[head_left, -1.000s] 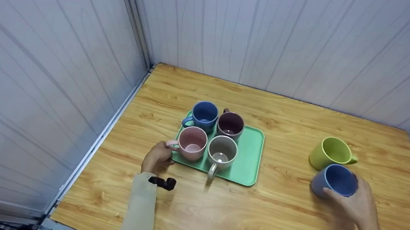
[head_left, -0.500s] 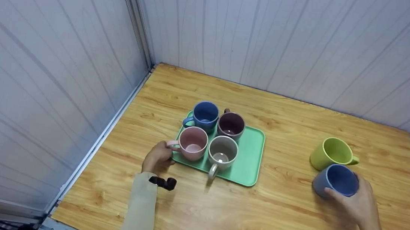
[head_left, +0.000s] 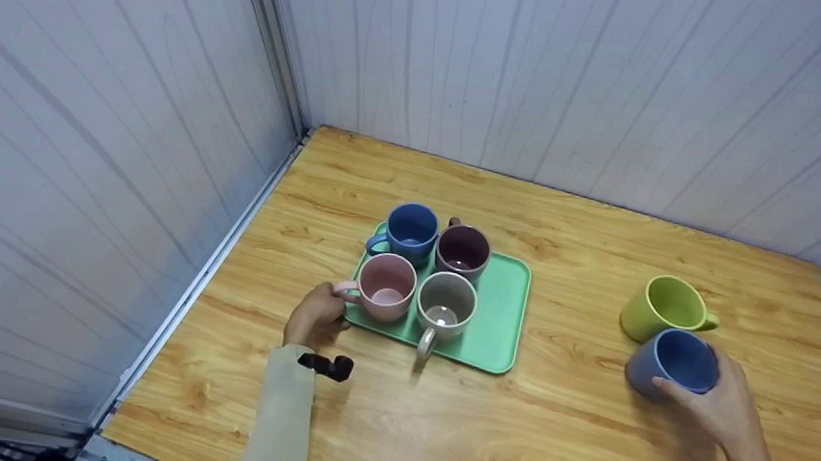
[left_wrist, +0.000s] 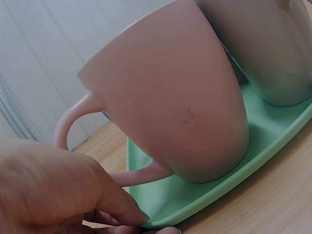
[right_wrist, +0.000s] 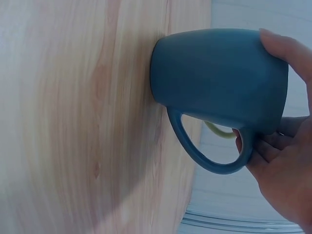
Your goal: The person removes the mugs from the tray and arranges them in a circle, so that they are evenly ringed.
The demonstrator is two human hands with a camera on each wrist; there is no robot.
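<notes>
My left hand (head_left: 317,312) is at the near left corner of a green tray (head_left: 496,321), and in the left wrist view its thumb and a finger pinch the tray's rim (left_wrist: 195,210). Right above that hand, a pink mug (left_wrist: 175,92) stands upright with its handle over the knuckles. On the right, my right hand (head_left: 728,408) grips a blue mug (head_left: 649,370) near its rim, thumb on the near side and fingers round the far side. The right wrist view shows that mug's handle (right_wrist: 209,168) pointing toward the palm side. Its base is at the wooden table.
Sharing the tray with the pink mug are another blue mug (head_left: 410,234), a dark purple mug (head_left: 478,271) and a grey mug (head_left: 458,325). A yellow-green mug (head_left: 640,313) stands just behind the held one. White panel walls (head_left: 546,70) border the wooden table (head_left: 392,424).
Hardly anything differs. My right wrist has shifted slightly to the right while its grip on the blue mug stays the same; the left hand and tray are still.
</notes>
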